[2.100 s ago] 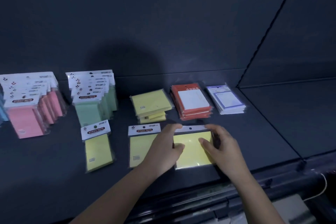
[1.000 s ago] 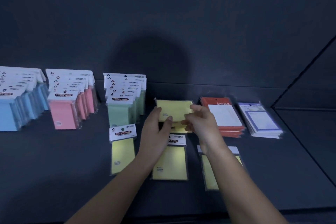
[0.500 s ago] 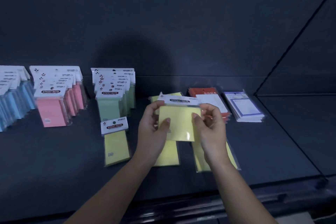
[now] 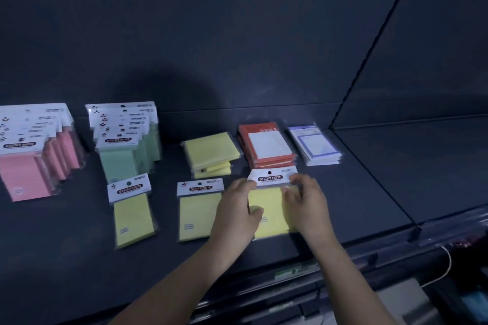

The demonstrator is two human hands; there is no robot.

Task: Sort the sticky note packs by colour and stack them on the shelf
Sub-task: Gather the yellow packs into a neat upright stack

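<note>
Yellow sticky note pack in a clear sleeve with a white "STICKY NOTE" header card (image 4: 269, 208) sits near the front edge of a wide, dark grey flat shelf (image 4: 369, 192), held between two bare hands. Whether it rests on the shelf or is slightly raised is not clear; the picture is blurred there.

Toward the shelf's left end, a row of pink sticky note packs with white headers (image 4: 26, 177) runs back toward the rear edge. Just to its right stands a similar row of pale green packs (image 4: 118, 166). Along the rear edge, further right, lie a stack of red-backed packs with white pads (image 4: 266, 145), a loose pile of plain yellow pads (image 4: 211, 150) and a stack of white packs with blue borders (image 4: 317, 148).

Near the front edge lie two single yellow packs, one in front of the green row (image 4: 133, 219) and one beside the held pack (image 4: 196, 216).

The left hand (image 4: 235, 216) pinches the held pack's left side, thumb on its face. The right hand (image 4: 306, 208) curls its fingers over the right side and header.
</note>
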